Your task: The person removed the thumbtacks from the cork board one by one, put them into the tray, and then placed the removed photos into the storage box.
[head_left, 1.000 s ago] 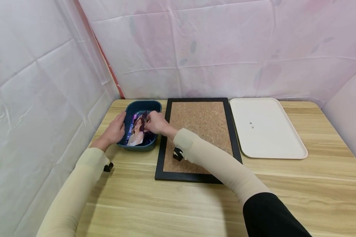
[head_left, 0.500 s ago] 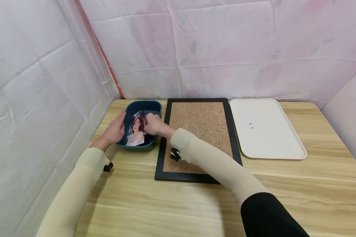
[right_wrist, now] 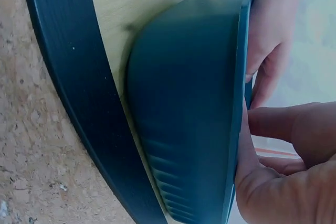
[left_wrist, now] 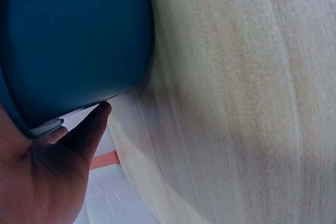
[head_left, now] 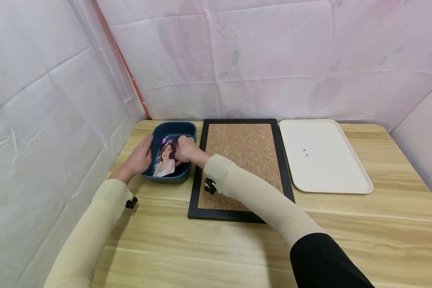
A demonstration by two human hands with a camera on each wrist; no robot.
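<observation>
A dark blue tub (head_left: 187,129) stands at the table's back left, with a portrait photo (head_left: 164,159) leaning inside it. My left hand (head_left: 143,155) grips the tub's left rim, thumb over the edge; the left wrist view shows the tub's outer wall (left_wrist: 73,40) against that hand (left_wrist: 52,166). My right hand (head_left: 182,147) reaches into the tub and pinches the photo's upper right corner. In the right wrist view its fingers (right_wrist: 286,129) curl over the tub's rim (right_wrist: 242,77), and the photo is hidden there.
A cork board in a black frame (head_left: 243,120) lies right of the tub, partly under my right forearm. A white tray (head_left: 345,176) with small pins (head_left: 305,151) lies further right. Wrinkled pale sheets wall in the wooden table (head_left: 201,248) on three sides.
My right hand has shifted slightly left and farther into the tub, and the photo has settled a little lower. The left hand has stayed on the rim.
</observation>
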